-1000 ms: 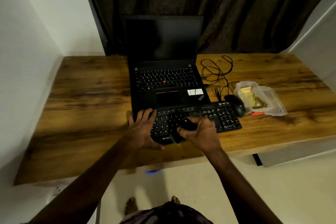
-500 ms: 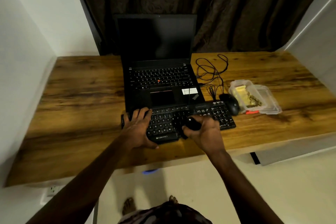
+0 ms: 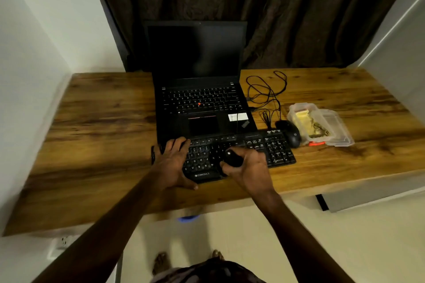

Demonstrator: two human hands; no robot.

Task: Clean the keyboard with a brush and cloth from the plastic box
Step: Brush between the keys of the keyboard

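Gripping a dark rounded thing, probably the brush (image 3: 232, 158), the right hand (image 3: 249, 167) is curled tight around it over the middle of the black keyboard (image 3: 271, 148), down toward the near rows of keys. Can't make out any bristles, it's too dark and half buried in the fist. The left hand (image 3: 173, 161) lies flat and open on the left end of the keyboard, fingers spread over the far keys, thumb down by the near edge.

The keyboard sits close to the near edge of the wooden desk (image 3: 96, 135), and its far edge is tucked right up against the front of an open black laptop (image 3: 200, 103) with a dark screen. A black mouse (image 3: 290, 133) sits just off the keyboard's far right corner, touching or nearly so, with a tangle of black cable (image 3: 266, 92) behind it. Right of the mouse is the clear plastic box (image 3: 299, 108), with yellowish stuff inside, maybe the cloth, honestly can't tell. Something clear lies beside it on the right, and a bit of something orange (image 3: 317, 143) pokes out at its near side. Dark curtain (image 3: 276, 7) behind the desk.
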